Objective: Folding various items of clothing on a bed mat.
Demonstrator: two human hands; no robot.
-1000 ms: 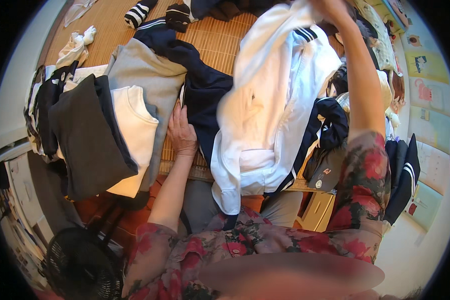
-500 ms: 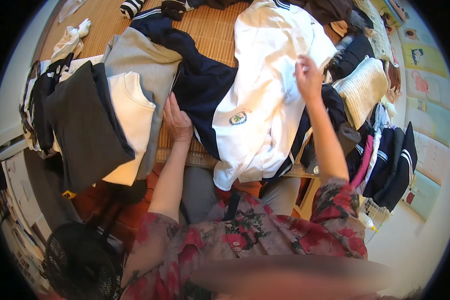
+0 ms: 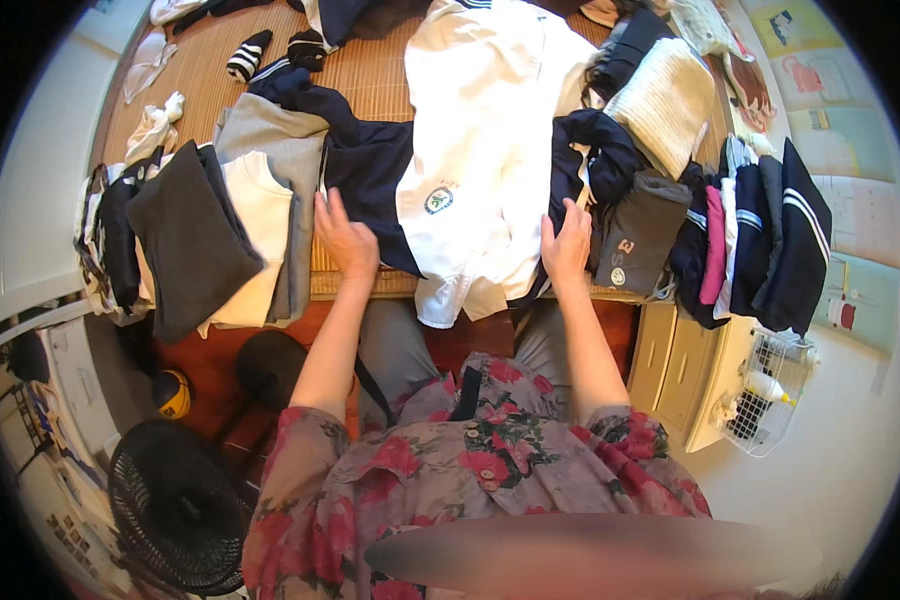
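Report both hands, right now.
Left hand: open, at the navy cloth's left edge, no grip visible.
Right hand: open, at the white garment's right edge, no grip visible.

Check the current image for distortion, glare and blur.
Head view, rim: black corners, strong fisheye bending; head view, centre: white garment bright, nearly washed out in places, left hand and right hand fairly sharp; head view, bottom: a blurred oval.
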